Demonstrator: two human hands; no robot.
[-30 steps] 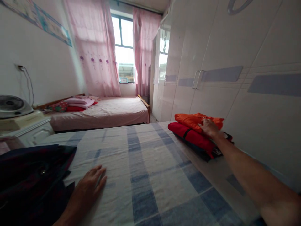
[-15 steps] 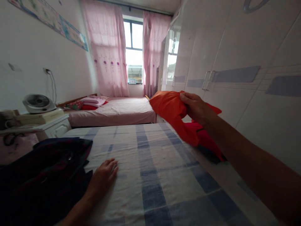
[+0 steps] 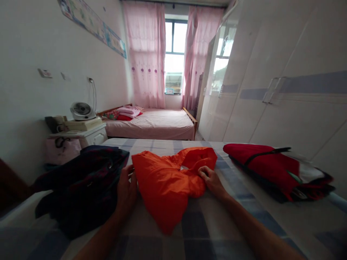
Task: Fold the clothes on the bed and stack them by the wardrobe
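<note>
A crumpled orange garment (image 3: 165,184) of thin, smooth cloth lies on the checked bed sheet (image 3: 214,231) in front of me. My right hand (image 3: 210,178) pinches a fold at its right side. My left hand (image 3: 128,184) rests along the garment's left edge with its fingers stretched out, some of them partly hidden by the cloth. Left of that hand is a heap of dark clothing (image 3: 81,184) with a faint red pattern. What kind of garment the orange one is cannot be told from its folds.
A folded pile of red and dark clothes (image 3: 265,159) lies at the bed's right side. White wardrobes (image 3: 303,122) line the right wall. A second bed (image 3: 162,124) stands beneath the window. At the left are a fan (image 3: 82,111), a nightstand (image 3: 94,137) and a pink bag (image 3: 62,151).
My right hand has brought the orange garment from the right down onto the bed's middle. My left hand has come to its left edge. The view has turned right, showing the red pile fully.
</note>
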